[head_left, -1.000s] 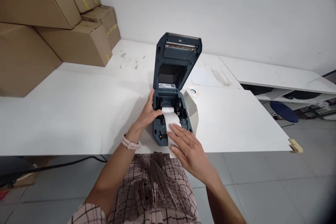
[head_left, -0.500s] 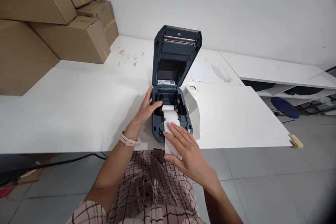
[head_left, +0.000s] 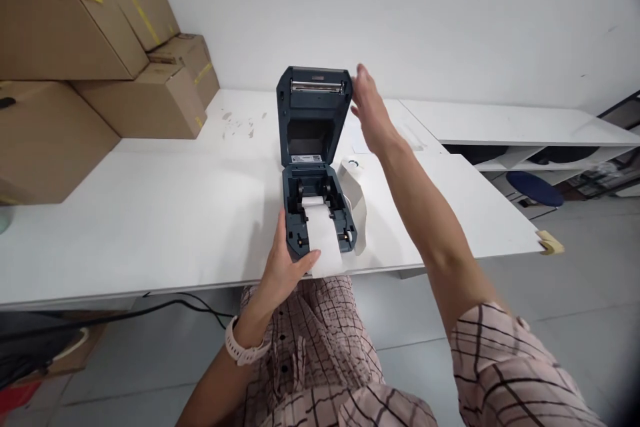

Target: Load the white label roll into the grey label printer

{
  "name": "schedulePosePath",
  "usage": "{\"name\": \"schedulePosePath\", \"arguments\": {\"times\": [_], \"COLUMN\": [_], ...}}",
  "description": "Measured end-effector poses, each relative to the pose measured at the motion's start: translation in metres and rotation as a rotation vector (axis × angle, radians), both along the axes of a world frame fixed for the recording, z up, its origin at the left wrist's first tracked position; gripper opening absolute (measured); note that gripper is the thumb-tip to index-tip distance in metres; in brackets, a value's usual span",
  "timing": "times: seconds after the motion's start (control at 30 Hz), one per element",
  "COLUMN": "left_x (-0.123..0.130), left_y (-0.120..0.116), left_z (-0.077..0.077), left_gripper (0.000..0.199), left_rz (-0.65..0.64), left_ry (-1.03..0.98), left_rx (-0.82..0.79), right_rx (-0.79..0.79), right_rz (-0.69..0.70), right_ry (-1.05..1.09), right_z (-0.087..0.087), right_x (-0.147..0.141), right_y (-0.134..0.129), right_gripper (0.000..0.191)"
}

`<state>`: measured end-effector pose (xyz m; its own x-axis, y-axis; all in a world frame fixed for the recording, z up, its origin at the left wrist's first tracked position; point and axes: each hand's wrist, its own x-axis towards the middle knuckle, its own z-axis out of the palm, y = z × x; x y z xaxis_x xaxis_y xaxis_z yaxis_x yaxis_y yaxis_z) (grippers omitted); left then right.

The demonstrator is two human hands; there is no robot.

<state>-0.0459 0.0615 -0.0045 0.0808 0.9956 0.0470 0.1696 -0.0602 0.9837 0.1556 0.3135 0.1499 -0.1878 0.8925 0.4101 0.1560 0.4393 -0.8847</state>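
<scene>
A dark label printer (head_left: 294, 180) stands at the table's front edge with its lid (head_left: 316, 110) raised. Inside sits a small white label roll (head_left: 313, 201), and its paper strip (head_left: 324, 240) runs forward over the printer's front. My left hand (head_left: 287, 265) grips the front left corner, fingers along the side and thumb on the strip's left edge. At the lid's upper right edge is my right hand (head_left: 369, 110), slightly blurred, its fingers stretched out; whether it touches the lid I cannot tell.
Cardboard boxes (head_left: 145, 97) are stacked on the left of the white table (head_left: 200, 213). Right of the printer lie a curled pale backing strip (head_left: 356, 203) and a small roll (head_left: 353, 164). A blue stool (head_left: 535, 188) and low shelves (head_left: 515, 159) stand at the right.
My right hand has left the paper strip and moved up to the lid's right side. My left hand has slid forward from the printer's middle to its front corner.
</scene>
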Motion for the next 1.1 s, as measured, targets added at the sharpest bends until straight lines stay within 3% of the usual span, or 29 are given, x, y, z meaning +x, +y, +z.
{"name": "schedulePosePath", "arguments": {"times": [0.07, 0.13, 0.2, 0.27, 0.37, 0.47, 0.6, 0.7, 0.8, 1.03, 1.1], "left_x": [0.001, -0.001, -0.005, -0.009, -0.012, -0.007, 0.002, 0.004, 0.005, 0.004, 0.009], "left_y": [-0.005, -0.008, -0.009, -0.006, 0.007, 0.025, 0.038, 0.037, 0.034, 0.038, 0.025], "left_z": [-0.001, 0.001, 0.004, 0.008, 0.016, 0.025, 0.03, 0.031, 0.033, 0.033, 0.027], "left_gripper": [0.113, 0.115, 0.108, 0.094, 0.089, 0.096, 0.105, 0.093, 0.084, 0.071, 0.064], "left_rz": [0.032, 0.04, 0.039, 0.072, 0.157, 0.202, 0.135, 0.06, 0.069, 0.069, 0.194], "left_ry": [-0.009, -0.024, -0.075, -0.143, -0.211, -0.21, -0.178, -0.209, -0.272, -0.219, -0.173], "left_rx": [-0.061, -0.1, -0.113, -0.132, -0.135, -0.113, -0.147, -0.147, -0.125, -0.037, 0.025], "right_rx": [-0.071, -0.07, -0.014, 0.031, 0.002, -0.012, -0.184, -0.405, -0.561, -0.565, -0.556], "right_rz": [0.061, 0.076, 0.06, 0.04, -0.013, -0.107, -0.173, -0.114, -0.017, -0.043, -0.049], "right_ry": [0.041, 0.069, 0.097, 0.116, 0.062, -0.023, -0.009, 0.059, 0.187, 0.321, 0.305], "right_z": [0.01, 0.013, 0.004, -0.015, -0.054, -0.093, -0.125, -0.134, -0.136, -0.138, -0.139], "right_x": [-0.014, -0.019, -0.014, -0.005, 0.005, 0.005, 0.002, 0.003, 0.001, -0.005, -0.004], "right_y": [0.022, 0.015, -0.018, -0.068, -0.142, -0.184, -0.191, -0.189, -0.192, -0.194, -0.193], "right_gripper": [0.078, 0.089, 0.092, 0.083, 0.062, 0.04, 0.069, 0.087, 0.086, 0.087, 0.086]}}
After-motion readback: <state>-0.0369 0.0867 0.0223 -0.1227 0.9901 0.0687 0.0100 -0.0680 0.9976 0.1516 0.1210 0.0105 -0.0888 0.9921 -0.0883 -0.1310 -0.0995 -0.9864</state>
